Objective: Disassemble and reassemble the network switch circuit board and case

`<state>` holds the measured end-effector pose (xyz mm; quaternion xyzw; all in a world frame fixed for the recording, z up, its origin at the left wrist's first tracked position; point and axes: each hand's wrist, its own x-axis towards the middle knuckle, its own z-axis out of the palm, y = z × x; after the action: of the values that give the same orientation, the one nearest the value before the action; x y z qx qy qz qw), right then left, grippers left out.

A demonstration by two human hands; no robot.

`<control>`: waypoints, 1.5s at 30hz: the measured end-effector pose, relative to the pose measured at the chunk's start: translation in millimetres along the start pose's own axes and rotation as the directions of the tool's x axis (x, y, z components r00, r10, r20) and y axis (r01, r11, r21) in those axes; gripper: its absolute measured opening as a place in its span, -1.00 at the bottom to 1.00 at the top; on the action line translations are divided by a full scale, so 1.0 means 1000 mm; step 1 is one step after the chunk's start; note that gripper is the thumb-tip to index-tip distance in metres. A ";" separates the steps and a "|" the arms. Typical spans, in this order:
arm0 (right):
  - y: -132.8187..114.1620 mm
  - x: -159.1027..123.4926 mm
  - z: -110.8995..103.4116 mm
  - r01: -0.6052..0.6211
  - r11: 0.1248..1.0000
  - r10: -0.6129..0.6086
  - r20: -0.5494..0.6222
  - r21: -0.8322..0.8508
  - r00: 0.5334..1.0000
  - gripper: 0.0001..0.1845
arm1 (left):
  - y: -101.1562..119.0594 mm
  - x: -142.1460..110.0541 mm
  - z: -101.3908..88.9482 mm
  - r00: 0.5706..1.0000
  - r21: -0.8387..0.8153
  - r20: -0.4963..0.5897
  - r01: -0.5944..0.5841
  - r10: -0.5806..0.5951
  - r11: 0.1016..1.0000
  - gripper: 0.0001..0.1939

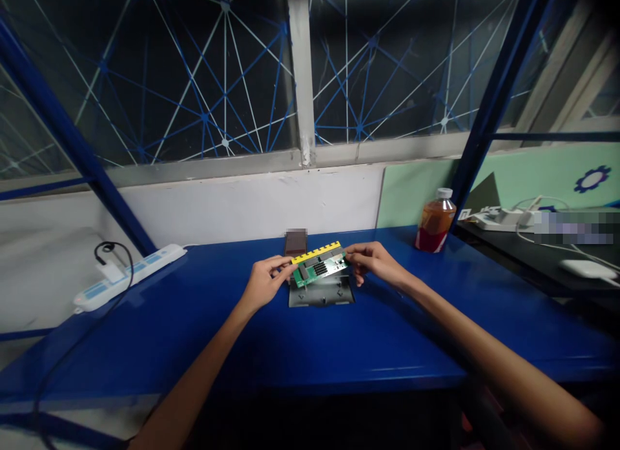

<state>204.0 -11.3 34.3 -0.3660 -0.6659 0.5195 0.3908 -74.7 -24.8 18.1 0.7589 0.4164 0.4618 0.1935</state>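
Observation:
Between my two hands is a green circuit board [320, 269] with dark chips and a yellow notched strip [317, 252] along its far edge. My left hand [264, 282] pinches the board's left end between thumb and fingers. At the right end, my right hand [372, 261] grips it with fingers closed. The board is tilted, its right side higher in the picture. Under it on the table lies a dark metal tray-like casing [322, 301] with small posts, partly covered by the board. A dark brown rectangular object [296, 242] is just behind the board.
The blue table [232, 340] runs up to a white wall. A white power strip [130, 277] with a black cable lies at left. At right rear stands a bottle of amber drink [436, 221]. A black side table [547, 256] holds cables and a white adapter [588, 269].

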 end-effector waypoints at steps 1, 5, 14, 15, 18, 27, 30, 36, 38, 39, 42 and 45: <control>-0.001 -0.001 0.001 0.005 1.000 -0.005 0.007 -0.011 1.000 -0.71 | 0.000 0.000 0.000 1.000 0.020 -0.008 -0.005 0.006 1.000 -0.75; -0.009 -0.005 0.001 0.030 0.999 -0.029 0.071 -0.011 0.997 -0.67 | 0.002 0.001 -0.001 1.000 0.082 -0.026 0.000 0.002 0.997 -0.73; -0.016 -0.013 0.004 0.028 0.999 -0.031 0.148 0.025 0.988 -0.65 | -0.004 0.000 0.002 0.998 0.174 0.034 -0.048 0.043 0.984 -0.72; -0.016 -0.014 0.005 0.030 0.999 -0.033 0.162 0.022 0.986 -0.66 | -0.006 0.000 0.002 0.998 0.190 0.044 -0.049 0.041 0.981 -0.72; -0.016 -0.014 0.006 0.041 0.999 -0.044 0.170 0.021 0.984 -0.66 | -0.009 0.000 0.002 0.998 0.216 0.054 -0.036 0.025 0.976 -0.71; -0.020 -0.011 0.002 0.046 0.999 -0.047 0.060 0.027 0.997 -0.57 | 0.006 0.000 -0.002 0.989 -0.034 0.148 0.015 -0.010 0.999 -0.70; -0.014 -0.007 0.004 0.034 0.998 -0.036 0.040 0.050 0.999 -0.55 | 0.007 0.000 0.000 0.987 -0.156 0.134 0.106 -0.085 0.982 -0.71; -0.001 -0.001 0.010 -0.039 0.978 0.032 0.034 0.206 0.999 -0.63 | 0.002 0.000 0.003 0.976 -0.274 0.124 0.206 -0.178 0.940 -0.59; 0.002 0.000 0.010 -0.059 0.966 0.057 0.013 0.253 0.998 -0.66 | 0.004 0.000 0.002 0.978 -0.286 0.114 0.199 -0.173 0.937 -0.60; 0.002 0.000 0.010 -0.066 0.959 0.070 -0.002 0.274 0.998 -0.67 | 0.005 0.000 0.002 0.980 -0.299 0.112 0.193 -0.166 0.935 -0.60; 0.003 0.001 0.009 -0.078 0.945 0.102 -0.060 0.319 0.993 -0.71 | 0.008 0.000 0.000 0.984 -0.333 0.134 0.156 -0.117 0.930 -0.48; 0.003 0.002 0.008 -0.070 0.941 0.108 -0.097 0.331 0.989 -0.64 | 0.009 -0.001 0.000 0.983 -0.281 0.177 0.101 -0.052 0.954 -0.34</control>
<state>196.5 -12.0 30.2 -0.3548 -0.5299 0.6182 0.4596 -71.2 -30.6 24.0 0.7419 0.3561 0.4442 0.3542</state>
